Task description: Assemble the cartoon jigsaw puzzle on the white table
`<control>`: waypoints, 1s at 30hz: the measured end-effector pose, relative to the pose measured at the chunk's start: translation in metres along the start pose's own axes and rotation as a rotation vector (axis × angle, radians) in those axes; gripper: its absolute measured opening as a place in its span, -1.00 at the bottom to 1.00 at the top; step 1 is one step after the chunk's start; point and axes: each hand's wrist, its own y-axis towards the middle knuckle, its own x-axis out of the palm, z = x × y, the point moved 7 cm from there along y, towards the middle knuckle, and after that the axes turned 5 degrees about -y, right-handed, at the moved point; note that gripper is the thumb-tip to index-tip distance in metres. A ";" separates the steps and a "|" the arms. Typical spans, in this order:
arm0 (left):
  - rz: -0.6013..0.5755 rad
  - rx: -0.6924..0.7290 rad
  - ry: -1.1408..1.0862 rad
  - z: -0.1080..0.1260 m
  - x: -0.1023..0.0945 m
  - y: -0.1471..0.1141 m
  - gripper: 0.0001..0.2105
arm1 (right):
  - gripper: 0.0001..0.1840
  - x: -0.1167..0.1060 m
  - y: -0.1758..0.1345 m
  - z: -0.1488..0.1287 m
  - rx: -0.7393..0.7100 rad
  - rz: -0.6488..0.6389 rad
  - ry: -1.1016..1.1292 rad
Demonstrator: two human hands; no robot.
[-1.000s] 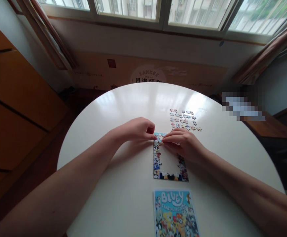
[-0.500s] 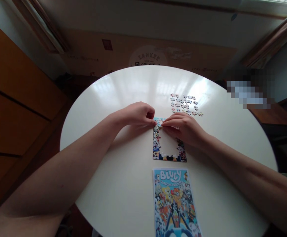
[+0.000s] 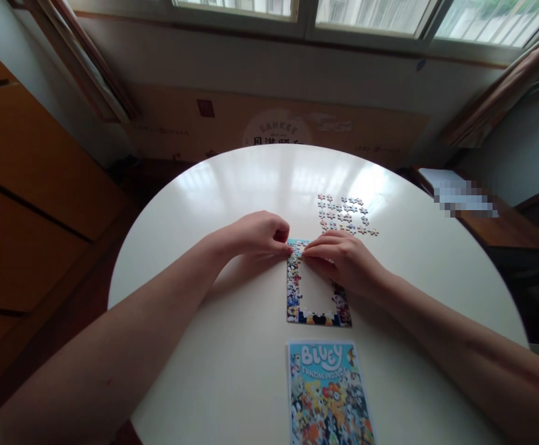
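A partly assembled jigsaw puzzle [image 3: 293, 295] lies on the white table, its border joined around a bare middle. My left hand [image 3: 263, 233] is at its upper left edge, fingers curled and thumb tip pressed on the border. My right hand [image 3: 343, 256] reaches over the upper right part with its fingertips pinched on a puzzle piece near the inner upper left; the fingers largely hide that piece. Loose puzzle pieces [image 3: 343, 216] lie spread in rough rows just beyond my right hand. Below the puzzle is a colourful Bluey picture sheet [image 3: 329, 395], cut off by the lower frame edge.
The round white table [image 3: 195, 371] reflects the window [image 3: 366, 15] near its far rim. A cardboard panel [image 3: 158, 117] stands behind it against the wall. An orange-brown cabinet [image 3: 33, 173] is at left, and a wooden surface [image 3: 520, 228] at right.
The camera view has tilted up, so everything sits lower in the picture and more window shows. Both hands keep nearly the same place on the puzzle.
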 end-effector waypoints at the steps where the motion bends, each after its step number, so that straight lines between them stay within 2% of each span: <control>1: 0.004 -0.003 -0.001 0.000 0.000 0.000 -0.75 | -0.74 0.000 0.000 0.000 -0.001 -0.004 -0.007; 9: -0.009 0.010 0.009 -0.004 0.002 0.001 -0.73 | -0.74 0.003 0.000 -0.003 -0.003 -0.028 -0.075; 18: -0.010 0.006 0.006 -0.003 0.002 0.001 -0.72 | -0.73 0.003 -0.002 -0.004 0.057 -0.045 -0.205; 25: -0.020 0.003 0.007 -0.004 0.002 0.001 -0.70 | -0.58 -0.008 -0.009 0.013 0.119 0.087 -0.117; 30: -0.013 0.023 -0.003 -0.004 0.001 0.001 -0.70 | -0.59 -0.012 -0.012 0.025 0.174 0.103 -0.087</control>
